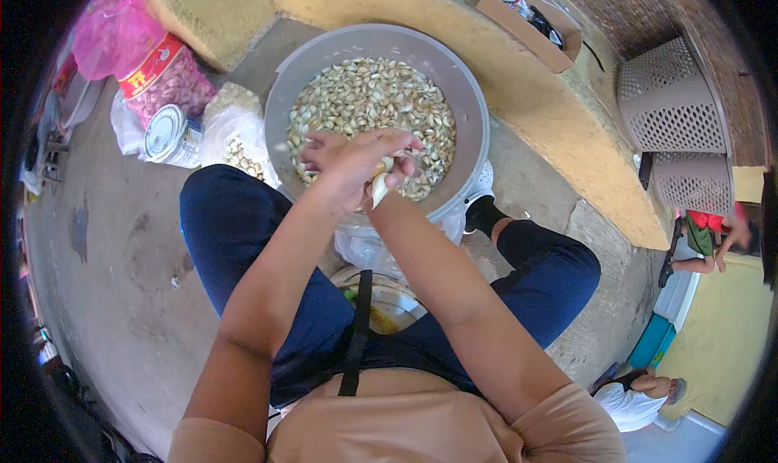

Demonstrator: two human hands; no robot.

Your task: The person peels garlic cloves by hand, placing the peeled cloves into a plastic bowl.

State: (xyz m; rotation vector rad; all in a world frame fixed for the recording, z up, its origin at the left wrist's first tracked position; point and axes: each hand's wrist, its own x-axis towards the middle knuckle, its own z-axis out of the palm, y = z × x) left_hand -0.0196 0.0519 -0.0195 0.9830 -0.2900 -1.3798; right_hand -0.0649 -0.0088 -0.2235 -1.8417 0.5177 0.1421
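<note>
A large grey basin in front of me is filled with garlic cloves, many still in their skins. My forearms cross above its near side. My left hand is on top, reaching to the right, with its fingers curled around a few garlic cloves; one pale clove pokes out below. Beneath it, my right hand extends to the left over the cloves, its visible fingers spread and slightly blurred. The left hand and wrist hide the rest of it, including its palm.
Left of the basin are a pink mesh sack, a tin can and a plastic bag of cloves. A cardboard box sits on the yellow ledge. Perforated crates and two people are at right.
</note>
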